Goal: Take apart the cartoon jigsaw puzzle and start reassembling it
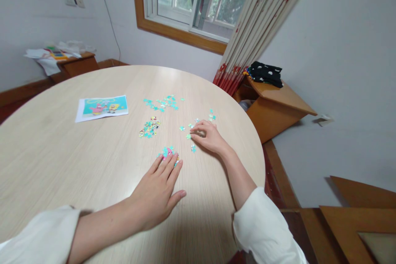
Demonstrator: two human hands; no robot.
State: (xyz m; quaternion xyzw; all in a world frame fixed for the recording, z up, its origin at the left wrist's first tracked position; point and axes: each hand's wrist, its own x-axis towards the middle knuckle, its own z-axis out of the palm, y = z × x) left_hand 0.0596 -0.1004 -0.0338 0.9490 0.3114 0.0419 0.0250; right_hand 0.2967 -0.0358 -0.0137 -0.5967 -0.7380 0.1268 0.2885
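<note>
Small jigsaw pieces lie in groups on the round wooden table. My left hand (161,185) rests flat with its fingers spread, fingertips over a pile of pink and turquoise pieces (168,152). To the right, my right hand (208,135) is curved, thumb and index fingertips close together at a pale green piece (188,136); whether they grip it is unclear. A turquoise piece (193,148) lies just below that hand. Further left is a mixed pile (149,128), and beyond it a spread of turquoise pieces (161,103). A few pieces (212,116) lie beyond my right hand.
A printed cartoon picture (105,107) lies on the left part of the table (62,144). Past the right edge stands a wooden cabinet (275,107) with black cloth (266,73) on top. A curtain (247,29) hangs by the window.
</note>
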